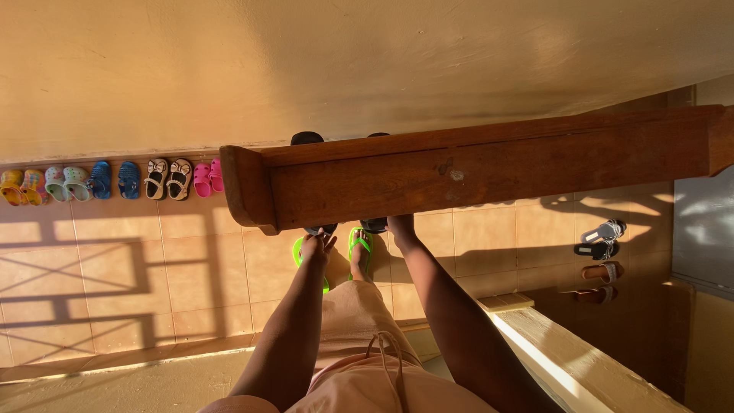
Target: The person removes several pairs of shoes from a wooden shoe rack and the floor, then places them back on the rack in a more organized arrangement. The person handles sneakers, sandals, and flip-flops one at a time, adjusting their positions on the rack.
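A long dark-brown wooden beam (489, 164) runs across the view, and both hands reach down to its lower edge. The left hand (316, 246) sits just below the beam's left end, its fingers bunched in a closed grip on the heel of a black shoe (319, 229) that shows only as a sliver under the beam; a rounded black toe (306, 138) pokes out above the beam at the same spot. The right hand (401, 226) meets the beam's underside a little further along, just beside a second black shoe (374, 225); its fingers are hidden behind the wood, so I cannot tell how far its grip is open or whether it holds that shoe. Directly below the beam, between the two forearms, the person's feet rest in bright green flip-flops (360, 246) on the tan tiled floor (191, 268). Left of the beam, a row of small coloured children's shoes (115, 180) lines the base of the cream wall (229, 69).
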